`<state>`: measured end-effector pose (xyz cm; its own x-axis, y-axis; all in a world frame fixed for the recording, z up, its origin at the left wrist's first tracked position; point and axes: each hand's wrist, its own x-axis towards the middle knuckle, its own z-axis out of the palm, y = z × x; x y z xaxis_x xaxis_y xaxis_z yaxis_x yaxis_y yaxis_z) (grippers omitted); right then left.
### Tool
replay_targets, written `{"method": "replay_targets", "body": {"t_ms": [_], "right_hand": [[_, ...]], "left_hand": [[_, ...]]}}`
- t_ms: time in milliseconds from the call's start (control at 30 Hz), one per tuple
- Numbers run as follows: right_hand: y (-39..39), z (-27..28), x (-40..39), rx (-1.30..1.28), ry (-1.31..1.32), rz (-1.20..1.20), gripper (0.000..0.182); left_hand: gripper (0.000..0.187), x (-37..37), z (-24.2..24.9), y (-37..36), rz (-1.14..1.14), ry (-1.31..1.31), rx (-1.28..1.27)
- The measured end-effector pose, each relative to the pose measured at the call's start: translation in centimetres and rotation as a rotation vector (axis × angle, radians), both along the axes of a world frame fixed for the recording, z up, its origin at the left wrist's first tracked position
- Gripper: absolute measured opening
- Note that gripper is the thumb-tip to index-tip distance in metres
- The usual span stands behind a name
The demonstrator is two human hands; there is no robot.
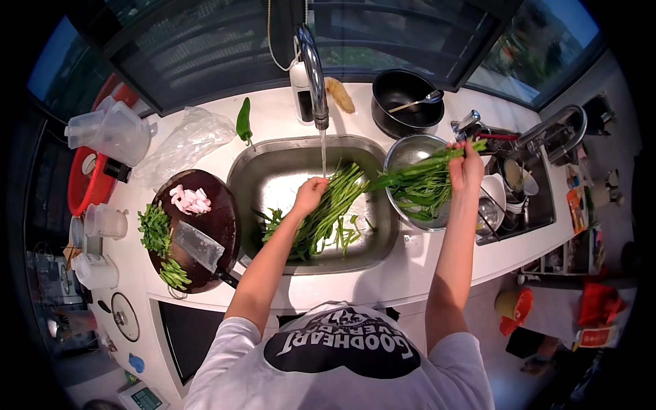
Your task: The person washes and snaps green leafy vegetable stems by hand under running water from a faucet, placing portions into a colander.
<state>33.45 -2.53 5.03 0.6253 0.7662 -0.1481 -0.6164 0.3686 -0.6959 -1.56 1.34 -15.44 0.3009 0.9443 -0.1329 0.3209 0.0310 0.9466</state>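
Observation:
My right hand (467, 171) is closed around the stalks of a bunch of leafy greens (424, 166), held over a metal colander (395, 158). More leafy greens (417, 198) lie inside the colander. My left hand (311, 195) has its fingers curled together beside the running water under the faucet (314, 82). What it grips, if anything, is hidden. Right beside that hand, long green stalks (335, 206) lie in the steel sink (383, 239), with shorter cut pieces (347, 234) near them.
Left of the sink, a round dark cutting board (222, 205) bears a cleaver (198, 246), pale pink pieces (190, 200) and chopped greens (156, 229). Behind are a plastic bag (195, 140), a green pepper (244, 121) and a black pot (403, 123). A dish rack (543, 205) stands right.

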Motion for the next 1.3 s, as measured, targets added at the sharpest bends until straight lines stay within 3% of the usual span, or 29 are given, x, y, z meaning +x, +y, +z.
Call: {"method": "replay_targets", "body": {"t_ms": [67,133,267,367,400,500,633,700,767,833,867,900,967,1100,1300], "right_hand": [[-0.5,-4.5,3.4,-0.122,0.021,-0.034,0.010],[-1.3,-7.8,4.8,-0.265,-0.063,-0.032,0.010],[-3.4,-7.7,3.3,-0.485,-0.278,0.093,0.025],[-3.9,-5.7,1.4,-0.692,-0.818,-0.001,0.043],[-3.8,-5.6,1.0,-0.831,-1.175,-0.121,0.049],[-3.5,-4.5,-2.2,-0.868,-1.701,-0.443,0.045],[-1.4,-0.3,-9.9,-0.334,-1.364,-0.008,0.030],[-0.2,-1.4,-13.0,-0.161,-1.473,0.149,0.023],[0.5,-3.4,-15.9,-0.302,-1.390,0.376,0.020],[1.8,-8.4,-17.7,-0.429,-1.435,0.598,0.025],[2.9,-12.9,-18.5,-0.482,-1.302,0.725,0.028],[3.8,-13.5,-19.8,-0.529,-1.165,0.849,0.031],[4.4,-14.5,-21.1,-0.495,-1.021,0.835,0.033],[5.8,-10.2,-23.1,-0.349,-0.834,0.858,0.032],[7.0,-3.0,-21.6,-0.367,-1.103,0.803,0.035]], "left_hand": [[0.024,-0.2,0.1,-0.8,0.057,0.212,-0.095],[0.025,-0.3,-2.1,-1.2,0.020,0.344,-0.012],[0.034,-0.3,-6.6,-1.7,0.005,0.595,0.021],[0.039,0.1,-6.8,-1.9,0.015,0.704,-0.088],[0.041,0.2,-6.4,-2.0,0.016,0.740,-0.060],[0.037,0.4,-6.9,-2.4,0.060,0.750,0.009],[0.027,0.2,-5.4,-2.4,0.088,0.694,0.000],[0.025,-0.1,-4.6,-2.6,0.144,0.591,0.000],[0.026,-0.8,-3.1,-2.7,0.206,0.406,-0.038],[0.023,-1.0,1.5,-3.6,0.285,0.298,-0.006],[0.024,-1.3,2.8,-4.0,0.308,0.237,0.009],[0.024,-1.6,3.5,-4.2,0.333,0.174,0.026],[0.024,-2.0,4.7,-4.3,0.375,0.140,0.062],[0.027,-2.8,5.3,-3.4,0.391,0.079,0.227],[0.027,0.5,8.3,-0.2,0.250,-0.338,0.311]]}}
